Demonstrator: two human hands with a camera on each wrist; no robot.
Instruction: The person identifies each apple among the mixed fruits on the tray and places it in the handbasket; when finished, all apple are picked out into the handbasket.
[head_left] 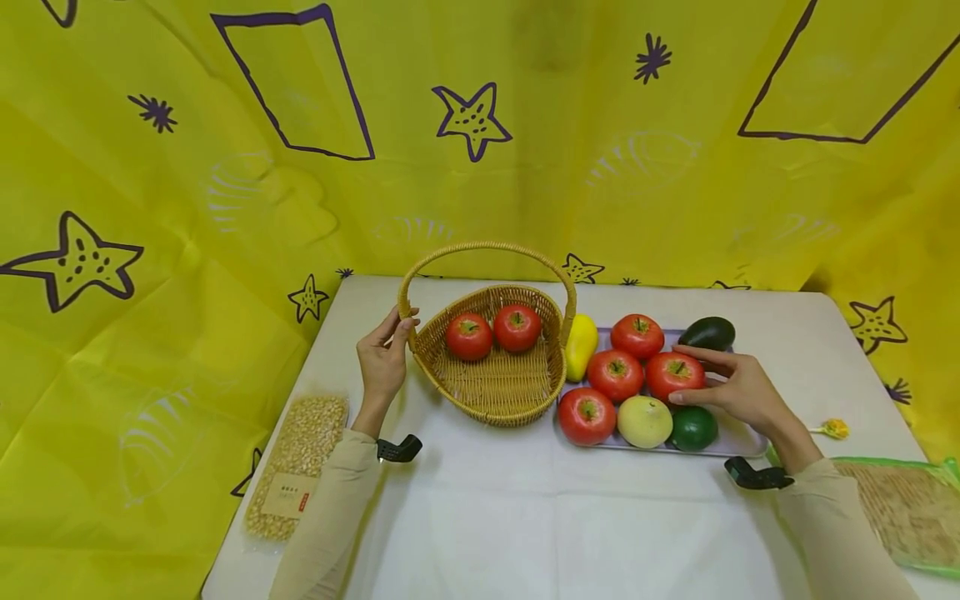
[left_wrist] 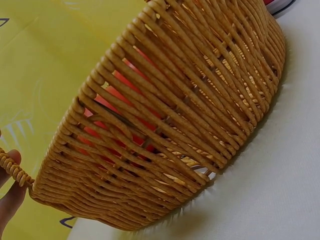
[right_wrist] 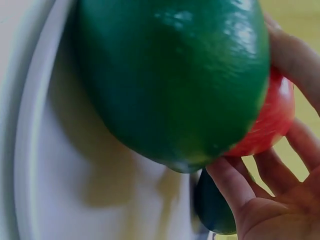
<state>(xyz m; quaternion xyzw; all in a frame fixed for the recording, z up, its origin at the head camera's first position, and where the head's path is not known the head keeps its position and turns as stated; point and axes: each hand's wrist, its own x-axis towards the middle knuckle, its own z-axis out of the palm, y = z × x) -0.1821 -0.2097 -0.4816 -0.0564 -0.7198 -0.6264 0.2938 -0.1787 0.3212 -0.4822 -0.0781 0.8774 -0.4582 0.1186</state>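
My left hand (head_left: 384, 360) pinches the left foot of the handle on a wicker basket (head_left: 504, 408). Two red apples (head_left: 469, 337) lie inside, and red shows through the weave (left_wrist: 170, 135) in the left wrist view. On the right, my right hand (head_left: 738, 392) has its fingers and thumb around a red apple (head_left: 675, 377) over a pale purple tray (head_left: 738, 442). In the right wrist view, a green lime-like fruit (right_wrist: 175, 80) partly hides that gripped apple (right_wrist: 272, 117). Beside it on the tray are more red apples (head_left: 615, 375) and a pale yellow round fruit (head_left: 644, 422).
A yellow mango (head_left: 582, 347) stands between basket and tray, and a dark green avocado-like fruit (head_left: 708, 333) lies at the tray's back. A packed bag of kernels (head_left: 303, 458) is at left. At right are a small yellow flower (head_left: 834, 429) and a green-edged package (head_left: 907, 508).
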